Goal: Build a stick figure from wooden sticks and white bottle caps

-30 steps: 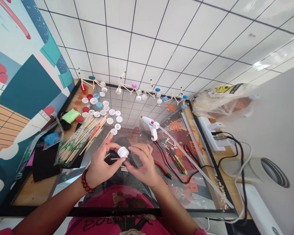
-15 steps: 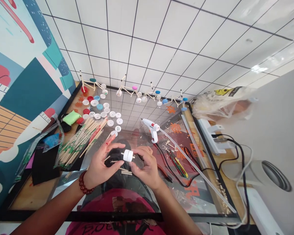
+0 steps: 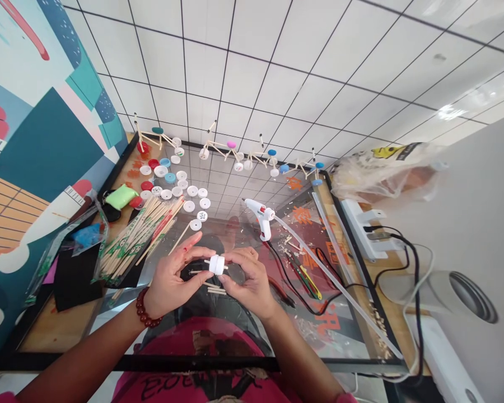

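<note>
Both of my hands meet over the glass tabletop (image 3: 235, 330) around a pair of white bottle caps (image 3: 217, 265) joined on a thin wooden stick. My left hand (image 3: 174, 278) pinches the caps from the left with thumb and fingertips. My right hand (image 3: 247, 280) grips them from the right, fingers curled. A few short stick pieces (image 3: 215, 289) lie on the glass just below the caps.
A white glue gun (image 3: 258, 215) stands behind my hands, its black cord (image 3: 294, 291) trailing right. A bundle of wooden sticks (image 3: 140, 235) and loose bottle caps (image 3: 180, 190) lie to the left. Stick-and-cap models (image 3: 235, 154) line the back wall. A power strip (image 3: 363, 226) sits right.
The cap piece has turned in my fingers from end-on to sideways, showing two caps on a stick. Both hands stayed in place over the glass.
</note>
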The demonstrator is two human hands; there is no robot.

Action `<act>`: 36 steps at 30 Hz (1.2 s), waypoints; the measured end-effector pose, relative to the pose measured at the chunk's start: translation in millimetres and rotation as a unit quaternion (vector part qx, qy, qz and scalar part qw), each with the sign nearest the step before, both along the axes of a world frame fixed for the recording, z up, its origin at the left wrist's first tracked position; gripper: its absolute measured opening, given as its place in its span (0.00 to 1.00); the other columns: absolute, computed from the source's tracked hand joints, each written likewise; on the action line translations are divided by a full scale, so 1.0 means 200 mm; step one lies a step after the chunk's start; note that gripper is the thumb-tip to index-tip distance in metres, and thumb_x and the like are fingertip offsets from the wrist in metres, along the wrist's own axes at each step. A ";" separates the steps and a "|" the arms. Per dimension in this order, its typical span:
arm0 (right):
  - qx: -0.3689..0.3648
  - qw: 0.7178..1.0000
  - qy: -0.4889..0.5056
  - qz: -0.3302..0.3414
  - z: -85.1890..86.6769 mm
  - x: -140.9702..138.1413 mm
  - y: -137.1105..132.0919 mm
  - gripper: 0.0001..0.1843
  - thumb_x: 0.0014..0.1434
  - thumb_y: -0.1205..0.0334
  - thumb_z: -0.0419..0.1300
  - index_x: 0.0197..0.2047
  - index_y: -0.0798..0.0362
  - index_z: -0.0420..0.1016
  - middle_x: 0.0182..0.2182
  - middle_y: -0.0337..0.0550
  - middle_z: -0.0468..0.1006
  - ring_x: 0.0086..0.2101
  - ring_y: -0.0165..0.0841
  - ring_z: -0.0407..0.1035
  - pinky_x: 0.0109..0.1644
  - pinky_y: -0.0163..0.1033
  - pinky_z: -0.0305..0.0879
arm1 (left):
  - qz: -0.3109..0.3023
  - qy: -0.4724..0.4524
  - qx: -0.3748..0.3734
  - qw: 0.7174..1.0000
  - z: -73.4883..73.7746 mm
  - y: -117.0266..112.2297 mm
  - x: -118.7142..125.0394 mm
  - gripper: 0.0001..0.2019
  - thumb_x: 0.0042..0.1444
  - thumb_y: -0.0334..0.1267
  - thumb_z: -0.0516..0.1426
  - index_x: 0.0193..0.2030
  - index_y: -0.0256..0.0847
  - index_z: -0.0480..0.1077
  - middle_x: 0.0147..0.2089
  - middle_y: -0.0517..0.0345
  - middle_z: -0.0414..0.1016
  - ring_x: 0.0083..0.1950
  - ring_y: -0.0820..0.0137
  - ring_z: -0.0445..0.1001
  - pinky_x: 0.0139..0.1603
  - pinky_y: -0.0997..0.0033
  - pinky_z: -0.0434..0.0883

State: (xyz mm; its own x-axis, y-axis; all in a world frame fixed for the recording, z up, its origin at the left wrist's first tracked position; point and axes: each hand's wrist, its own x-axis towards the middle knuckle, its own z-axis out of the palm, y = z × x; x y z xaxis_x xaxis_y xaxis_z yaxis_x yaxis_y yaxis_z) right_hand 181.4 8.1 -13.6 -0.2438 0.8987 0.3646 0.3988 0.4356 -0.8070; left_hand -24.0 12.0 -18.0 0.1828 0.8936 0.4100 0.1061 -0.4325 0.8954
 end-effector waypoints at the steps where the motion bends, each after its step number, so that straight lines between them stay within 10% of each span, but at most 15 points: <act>1: 0.002 1.000 0.001 0.001 0.00 0.00 0.00 0.11 0.60 0.57 0.65 0.47 0.45 0.78 0.36 0.40 0.84 0.38 0.39 0.77 0.50 0.49 0.62 | 0.004 0.006 0.001 1.000 0.00 0.00 0.00 0.39 0.57 0.26 0.65 0.73 0.48 0.59 0.48 0.52 0.85 0.51 0.68 0.84 0.57 0.67 0.79; 25: 0.050 0.999 0.009 0.014 -0.03 0.00 0.01 0.12 0.63 0.61 0.65 0.50 0.46 0.77 0.39 0.40 0.84 0.39 0.37 0.78 0.49 0.47 0.62 | -0.006 -0.028 -0.058 0.998 0.00 0.00 0.00 0.37 0.54 0.27 0.67 0.70 0.42 0.62 0.47 0.52 0.85 0.48 0.68 0.84 0.56 0.70 0.79; 36: 0.044 0.998 -0.032 -0.019 -0.05 0.05 0.01 0.30 0.58 0.47 0.71 0.61 0.44 0.71 0.47 0.46 0.84 0.47 0.43 0.77 0.55 0.51 0.64 | 0.013 -0.232 -0.319 0.919 0.06 0.03 0.02 0.39 0.50 0.34 0.71 0.67 0.42 0.61 0.40 0.58 0.81 0.41 0.68 0.83 0.44 0.69 0.81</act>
